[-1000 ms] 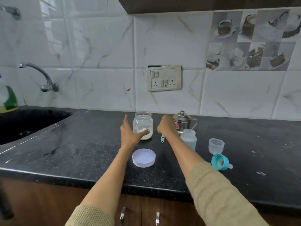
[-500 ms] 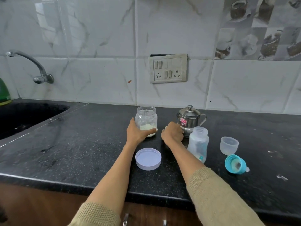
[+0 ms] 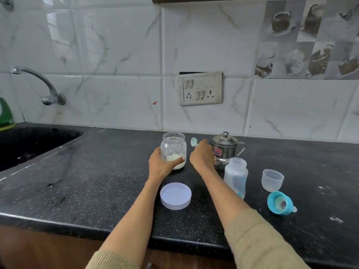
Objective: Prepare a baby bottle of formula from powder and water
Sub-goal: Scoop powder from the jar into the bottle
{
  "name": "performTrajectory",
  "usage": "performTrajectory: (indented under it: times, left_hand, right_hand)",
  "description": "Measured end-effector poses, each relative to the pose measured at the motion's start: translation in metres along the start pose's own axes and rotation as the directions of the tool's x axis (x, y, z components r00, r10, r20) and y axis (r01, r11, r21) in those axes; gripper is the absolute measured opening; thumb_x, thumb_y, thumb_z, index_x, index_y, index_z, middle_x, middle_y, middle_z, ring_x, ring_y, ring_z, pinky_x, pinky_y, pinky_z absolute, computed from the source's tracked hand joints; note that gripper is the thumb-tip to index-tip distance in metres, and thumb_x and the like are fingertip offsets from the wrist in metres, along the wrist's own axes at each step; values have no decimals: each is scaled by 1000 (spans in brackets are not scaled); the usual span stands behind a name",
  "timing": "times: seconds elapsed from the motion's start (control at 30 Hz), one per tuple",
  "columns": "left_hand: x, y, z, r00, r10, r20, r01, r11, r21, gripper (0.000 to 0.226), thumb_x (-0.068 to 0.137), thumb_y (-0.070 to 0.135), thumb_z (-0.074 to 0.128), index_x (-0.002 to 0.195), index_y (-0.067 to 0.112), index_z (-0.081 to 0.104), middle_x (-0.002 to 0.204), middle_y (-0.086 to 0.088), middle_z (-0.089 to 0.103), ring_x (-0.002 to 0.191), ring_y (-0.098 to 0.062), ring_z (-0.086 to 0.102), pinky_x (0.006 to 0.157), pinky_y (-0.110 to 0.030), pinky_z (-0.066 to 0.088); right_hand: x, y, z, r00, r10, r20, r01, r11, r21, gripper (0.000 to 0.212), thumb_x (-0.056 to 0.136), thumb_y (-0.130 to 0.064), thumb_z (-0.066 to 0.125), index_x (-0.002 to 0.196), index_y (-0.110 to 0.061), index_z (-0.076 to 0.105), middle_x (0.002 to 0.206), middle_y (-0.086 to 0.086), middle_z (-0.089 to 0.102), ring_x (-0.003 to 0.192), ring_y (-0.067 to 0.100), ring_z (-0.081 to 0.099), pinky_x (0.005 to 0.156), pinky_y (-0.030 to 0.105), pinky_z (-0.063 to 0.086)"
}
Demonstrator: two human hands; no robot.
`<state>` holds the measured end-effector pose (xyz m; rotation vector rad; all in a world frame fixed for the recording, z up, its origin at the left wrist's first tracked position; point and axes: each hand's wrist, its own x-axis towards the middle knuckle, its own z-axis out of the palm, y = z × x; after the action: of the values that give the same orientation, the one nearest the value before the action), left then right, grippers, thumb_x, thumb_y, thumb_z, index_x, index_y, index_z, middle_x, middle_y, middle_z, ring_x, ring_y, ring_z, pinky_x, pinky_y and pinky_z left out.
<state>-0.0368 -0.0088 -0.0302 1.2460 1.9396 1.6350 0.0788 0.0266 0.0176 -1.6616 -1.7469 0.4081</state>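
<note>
An open glass jar (image 3: 173, 145) with pale formula powder at its bottom stands on the black counter (image 3: 97, 181). My left hand (image 3: 160, 165) grips the jar low on its left side, thumb across the front. My right hand (image 3: 202, 156) holds a small pale green scoop (image 3: 193, 141), lifted just right of the jar. The jar's white lid (image 3: 175, 195) lies upside down in front. An open baby bottle (image 3: 236, 176) stands right of my right forearm. Behind it sits a lidded steel pot (image 3: 224, 150). The clear cap (image 3: 272, 180) and the teal nipple ring (image 3: 279, 204) lie further right.
A black sink (image 3: 29, 144) with a wall tap (image 3: 37, 82) fills the left. A green bottle (image 3: 5, 113) stands at the far left edge. A switch panel (image 3: 200, 88) sits on the tiled wall. The counter's front edge runs below my forearms.
My left hand has closed round the jar. My right hand picked the scoop up off the counter and raised it beside the jar. The camera view shifted.
</note>
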Motion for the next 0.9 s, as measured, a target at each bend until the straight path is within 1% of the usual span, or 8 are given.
performTrajectory:
  times: [0.07, 0.17, 0.27, 0.4, 0.53, 0.63, 0.77, 0.9]
  left_hand:
    - [-1, 0, -1, 1000, 7, -9, -7, 1000, 8, 80, 55, 39, 87, 121, 13, 51, 121, -4, 60, 110, -20, 57, 87, -27, 45]
    - [-2, 1, -3, 1000, 14, -20, -14, 1000, 6, 78, 54, 38, 87, 120, 15, 52, 119, -2, 61, 109, -19, 57, 86, -26, 45]
    - [-4, 4, -6, 998, 41, -47, -42, 999, -5, 78, 54, 38, 88, 120, 15, 53, 119, -3, 62, 109, -20, 58, 87, -27, 45]
    - [-10, 15, -14, 994, 81, -72, -85, 995, -44, 84, 56, 37, 87, 127, 15, 49, 126, -5, 59, 113, -21, 56, 88, -26, 44]
    - [-26, 28, -22, 984, 160, -83, -167, 982, -88, 84, 55, 31, 89, 127, 17, 50, 126, -2, 59, 104, -10, 53, 85, -21, 42]
    - [-40, 33, -25, 979, 193, -71, -199, 975, -98, 83, 54, 28, 90, 127, 19, 51, 125, 0, 59, 100, -6, 50, 83, -18, 40]
    - [-57, 33, -23, 978, 202, -52, -206, 975, -88, 82, 53, 31, 90, 125, 20, 52, 121, 2, 61, 98, -5, 52, 79, -15, 40]
    - [-71, 35, -21, 975, 220, -35, -222, 971, -84, 78, 54, 31, 89, 123, 23, 53, 114, 8, 60, 98, -6, 54, 75, -11, 39]
  right_hand:
    - [2, -8, -12, 999, -44, -15, 45, 994, 100, 31, 94, -9, 47, 124, 0, 44, 124, 19, 56, 113, 34, 56, 80, 38, 46]
    - [11, -20, -35, 993, -115, 19, 109, 972, 206, 31, 95, -9, 41, 122, 5, 47, 123, 22, 56, 108, 35, 56, 72, 33, 42]
    - [18, -31, -60, 973, -224, 53, 198, 933, 302, 31, 94, -6, 41, 121, 3, 55, 104, 18, 60, 78, 25, 54, 50, 24, 36]
    - [16, -38, -95, 949, -316, 3, 291, 877, 382, 24, 94, -11, 51, 115, -8, 63, 99, 11, 61, 76, 21, 58, 48, 19, 40]
    - [-1, -36, -129, 917, -398, -21, 363, 814, 453, 20, 83, -11, 71, 101, -8, 64, 79, 1, 61, 59, 9, 56, 36, 8, 36]
    - [-17, -35, -142, 895, -444, -43, 417, 798, 436, 26, 71, -11, 81, 89, -8, 63, 70, -2, 63, 57, 3, 58, 41, 8, 41]
    - [-30, -38, -140, 848, -530, -6, 511, 814, 277, 23, 67, -10, 84, 82, -8, 67, 65, -3, 63, 60, 2, 60, 56, 14, 44]
    - [-34, -39, -126, 803, -596, 22, 590, 799, 113, 10, 74, -3, 76, 81, -8, 71, 79, 5, 69, 74, 13, 66, 74, 28, 54]
